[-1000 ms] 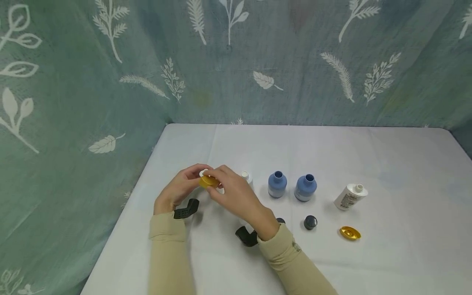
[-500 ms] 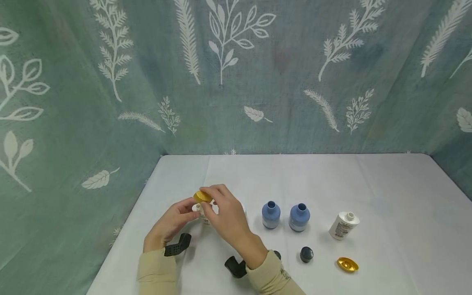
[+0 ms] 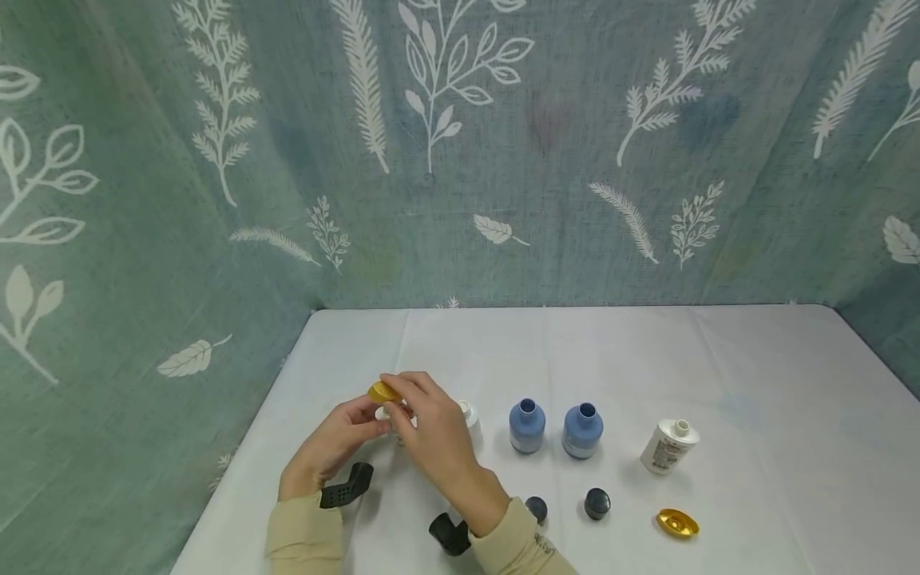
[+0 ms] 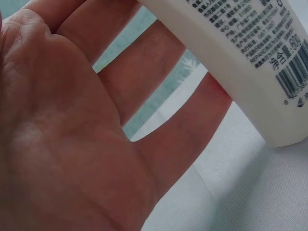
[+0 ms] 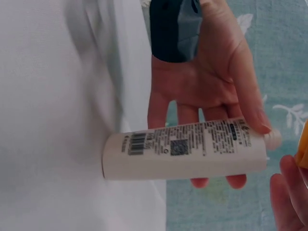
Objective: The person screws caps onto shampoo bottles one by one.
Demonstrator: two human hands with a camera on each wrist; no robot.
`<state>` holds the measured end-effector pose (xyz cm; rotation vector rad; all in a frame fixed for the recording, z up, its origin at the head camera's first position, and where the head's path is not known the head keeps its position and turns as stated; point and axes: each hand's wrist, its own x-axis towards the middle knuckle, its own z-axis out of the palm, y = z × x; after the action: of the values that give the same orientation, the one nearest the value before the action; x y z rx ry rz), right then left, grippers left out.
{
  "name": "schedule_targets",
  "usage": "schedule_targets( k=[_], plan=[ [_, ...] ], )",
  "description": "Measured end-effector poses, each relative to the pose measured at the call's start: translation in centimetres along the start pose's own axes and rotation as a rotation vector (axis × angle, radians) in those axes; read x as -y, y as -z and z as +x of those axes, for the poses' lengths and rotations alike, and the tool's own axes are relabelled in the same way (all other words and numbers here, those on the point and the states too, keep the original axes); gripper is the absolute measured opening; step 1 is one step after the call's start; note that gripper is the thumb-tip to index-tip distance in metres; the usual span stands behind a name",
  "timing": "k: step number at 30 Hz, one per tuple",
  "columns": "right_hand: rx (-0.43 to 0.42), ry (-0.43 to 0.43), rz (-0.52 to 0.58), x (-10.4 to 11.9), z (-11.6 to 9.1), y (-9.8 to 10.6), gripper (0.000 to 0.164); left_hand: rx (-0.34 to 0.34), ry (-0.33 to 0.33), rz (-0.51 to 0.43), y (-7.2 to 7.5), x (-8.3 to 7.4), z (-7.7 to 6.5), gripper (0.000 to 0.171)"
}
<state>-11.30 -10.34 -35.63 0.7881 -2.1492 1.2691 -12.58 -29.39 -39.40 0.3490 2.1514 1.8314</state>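
Observation:
My left hand (image 3: pixel 323 451) grips a white bottle (image 5: pixel 192 166) with printed text and a barcode. Its thumb lies near the bare neck, and the fingers wrap behind the bottle. The bottle's base seems to stand on the white cloth in the right wrist view. Between the fingertips of my right hand (image 3: pixel 438 447) is a gold cap (image 3: pixel 384 392), pinched just above the bottle. In the right wrist view a small gap separates cap and neck. The left wrist view shows the lower bottle (image 4: pixel 250 91) against the fingers; the head view mostly hides it.
Right of the hands stand another white bottle (image 3: pixel 472 423), two blue bottles (image 3: pixel 527 427) and a further white bottle (image 3: pixel 668 449), all uncapped. Nearer lie two black caps (image 3: pixel 597 504) and a second gold cap (image 3: pixel 677 523). A leaf-patterned cloth (image 3: pixel 402 239) hangs behind the table.
The gold cap was first low at the white bottle's top, then was lifted off the neck in my right hand and shifted slightly left. The head view has tilted upward.

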Motion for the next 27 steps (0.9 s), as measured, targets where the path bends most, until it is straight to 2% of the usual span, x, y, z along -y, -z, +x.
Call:
schedule_targets(
  k=[5, 14, 21, 27],
  plan=[
    [0.032, -0.007, 0.012, -0.15, -0.1, -0.23, 0.032, 0.002, -0.006, 0.008, 0.11, 0.04, 0.07, 0.035],
    [0.031, -0.005, 0.015, -0.17, -0.24, -0.52, 0.032, -0.028, 0.006, 0.005, 0.17, 0.27, 0.07, 0.035],
    [0.014, 0.073, -0.058, -0.41, -0.27, -0.69, 0.029, -0.024, -0.013, 0.005, 0.35, 0.49, -0.06, 0.036],
    [0.046, 0.092, -0.122, -0.65, -0.3, -0.72, 0.027, -0.006, -0.025, -0.016, 0.22, 0.36, 0.09, 0.037]
  ],
)
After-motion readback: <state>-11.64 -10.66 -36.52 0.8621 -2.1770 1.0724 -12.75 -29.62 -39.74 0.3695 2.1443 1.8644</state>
